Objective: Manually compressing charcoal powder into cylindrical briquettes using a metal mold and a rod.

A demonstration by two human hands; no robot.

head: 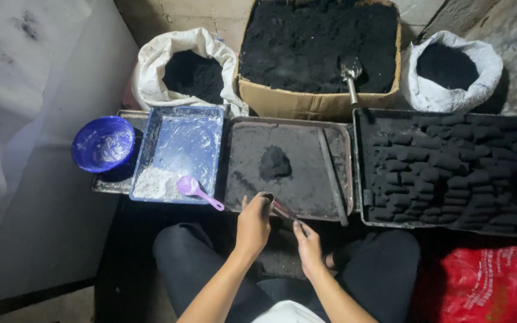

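My left hand (pixel 252 226) is closed around a short dark tube (pixel 268 198) at the near edge of a metal tray (pixel 336 133). My right hand (pixel 307 244) grips a thin reddish rod (pixel 282 210) whose far end meets the tube. The tray carries a film of black powder and a small black mound (pixel 274 162). A flat dark bar (pixel 332 176) lies along the tray's right side. Both hands hover just above my knees.
A blue tray (pixel 207 119) with white powder and a purple scoop (pixel 195 190) sits left, beside a blue bowl (pixel 103 143). Right, a black tray (pixel 363 149) holds several black briquettes. Behind: two white sacks (pixel 151 72) (pixel 486 66), a cardboard box (pixel 312 103) with a shovel (pixel 350 75). Red bag (pixel 492 287).
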